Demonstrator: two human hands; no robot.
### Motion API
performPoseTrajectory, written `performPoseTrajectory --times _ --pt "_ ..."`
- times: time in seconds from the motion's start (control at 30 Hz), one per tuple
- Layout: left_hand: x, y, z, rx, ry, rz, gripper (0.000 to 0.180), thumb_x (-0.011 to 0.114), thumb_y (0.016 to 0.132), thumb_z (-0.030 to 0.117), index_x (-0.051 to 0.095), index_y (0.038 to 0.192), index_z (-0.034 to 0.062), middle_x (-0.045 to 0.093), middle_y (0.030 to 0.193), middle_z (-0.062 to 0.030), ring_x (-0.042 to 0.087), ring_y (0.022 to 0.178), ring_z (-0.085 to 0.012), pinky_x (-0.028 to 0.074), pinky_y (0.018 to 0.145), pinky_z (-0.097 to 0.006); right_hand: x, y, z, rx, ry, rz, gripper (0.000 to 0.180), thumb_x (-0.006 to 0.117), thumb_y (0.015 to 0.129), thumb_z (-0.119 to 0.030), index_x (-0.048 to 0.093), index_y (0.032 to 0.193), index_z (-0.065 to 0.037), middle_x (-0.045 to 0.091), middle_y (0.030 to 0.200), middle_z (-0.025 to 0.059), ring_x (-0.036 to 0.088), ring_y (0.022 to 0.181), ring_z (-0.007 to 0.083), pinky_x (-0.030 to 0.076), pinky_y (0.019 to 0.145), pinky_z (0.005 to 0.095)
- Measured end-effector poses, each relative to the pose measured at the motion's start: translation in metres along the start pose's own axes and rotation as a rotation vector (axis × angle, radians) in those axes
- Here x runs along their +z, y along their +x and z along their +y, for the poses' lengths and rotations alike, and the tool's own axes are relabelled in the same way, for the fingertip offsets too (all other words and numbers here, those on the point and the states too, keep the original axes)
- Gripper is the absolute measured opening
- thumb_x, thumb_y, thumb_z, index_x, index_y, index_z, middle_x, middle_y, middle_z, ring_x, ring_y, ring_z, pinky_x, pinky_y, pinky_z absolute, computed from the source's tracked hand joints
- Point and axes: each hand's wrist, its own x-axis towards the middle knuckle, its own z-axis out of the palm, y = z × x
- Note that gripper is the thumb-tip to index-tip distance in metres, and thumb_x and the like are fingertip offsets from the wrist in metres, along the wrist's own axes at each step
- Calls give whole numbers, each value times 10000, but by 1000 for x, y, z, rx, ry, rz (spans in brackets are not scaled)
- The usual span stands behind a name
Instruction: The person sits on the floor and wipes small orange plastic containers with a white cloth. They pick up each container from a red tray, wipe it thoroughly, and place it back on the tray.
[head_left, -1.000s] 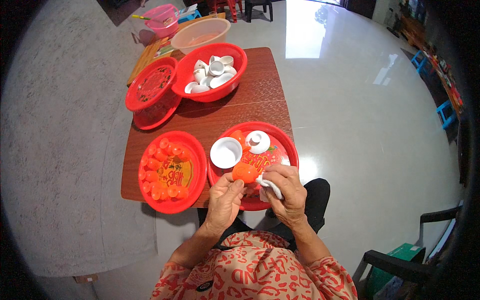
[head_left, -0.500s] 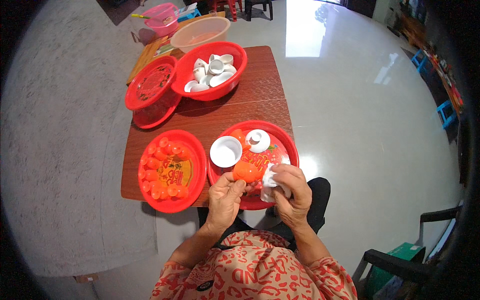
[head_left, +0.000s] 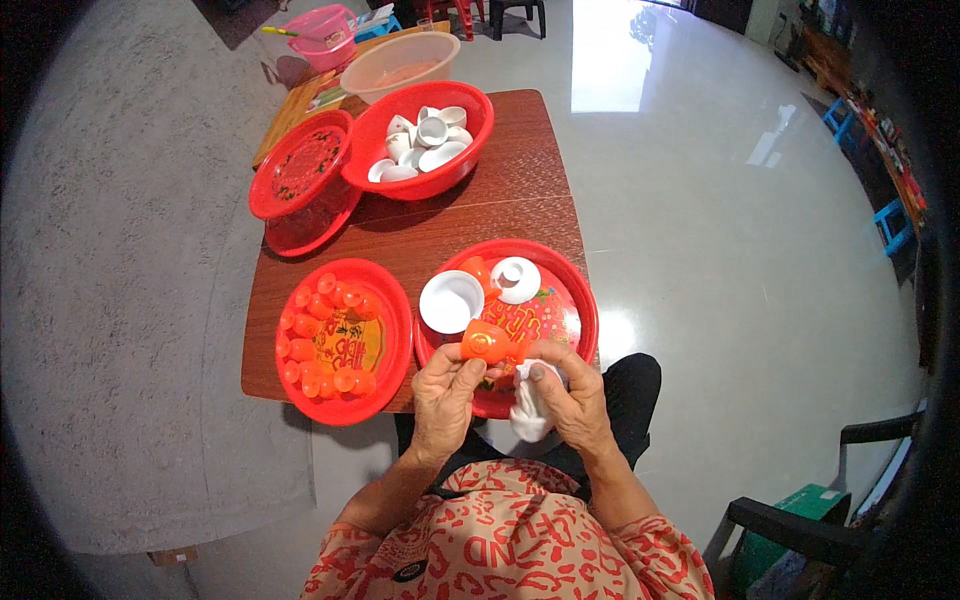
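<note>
My left hand (head_left: 447, 390) is closed around the bowl of a small orange plastic goblet (head_left: 485, 341) with a gold emblem, held sideways over the near edge of a red patterned tray (head_left: 590, 300). A crumpled white cloth (head_left: 532, 412) hangs from my right hand (head_left: 577, 398), which pinches it at the goblet's foot end. On that tray stand a white cup (head_left: 451, 302), a white lid (head_left: 516, 280) with a knob, and another orange piece (head_left: 477, 269), partly hidden behind the cup. Several similar orange goblets (head_left: 314, 307) lie on a second red tray (head_left: 398, 340) to the left.
Farther back on the brown table (head_left: 500, 215) stands a red basin (head_left: 481, 150) of white cups (head_left: 431, 133). Left of it, a red tray (head_left: 303, 165) leans on another. Beyond are a pale basin (head_left: 402, 66) and a pink basket (head_left: 325, 35). A black-armed chair (head_left: 795, 532) stands at right.
My right hand has turned over and closed in on the goblet's foot end, and the cloth now hangs lower. The goblet has tilted and moved slightly left, still in my left hand.
</note>
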Motion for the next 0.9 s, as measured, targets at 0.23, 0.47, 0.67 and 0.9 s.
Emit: performPoseTrajectory --times 0.23,0.47,0.67,0.9 --pt "3 1 6 -33 -4 50 176 543 947 78 561 1081 -34 658 1007 -111 647 875 -133 520 819 -265 0 -1 -13 -223 -248 170 276 694 772 -21 575 1022 -11 601 956 105 610 842 180 485 745 282" --pt "1 0 -1 -28 -19 -9 164 528 936 34 553 1083 -33 645 1062 -155 658 926 -208 548 841 -333 -3 8 -13 -462 -487 146 260 686 717 33 629 965 -22 588 941 123 611 822 237 491 729 317" --pt "4 0 1 -28 103 14 194 544 939 51 555 1112 -36 645 1035 -106 635 916 -143 519 847 -281 -8 1 -21 -498 -512 57 265 696 700 26 632 955 -10 584 914 115 594 808 243 481 714 318" --pt "7 -4 -6 138 502 -51 158 582 895 -3 564 1051 -21 613 968 -89 605 908 -149 489 808 -278 10 6 -27 -668 -1054 135 253 710 702 -35 613 935 -25 563 928 117 570 778 289 482 635 354"
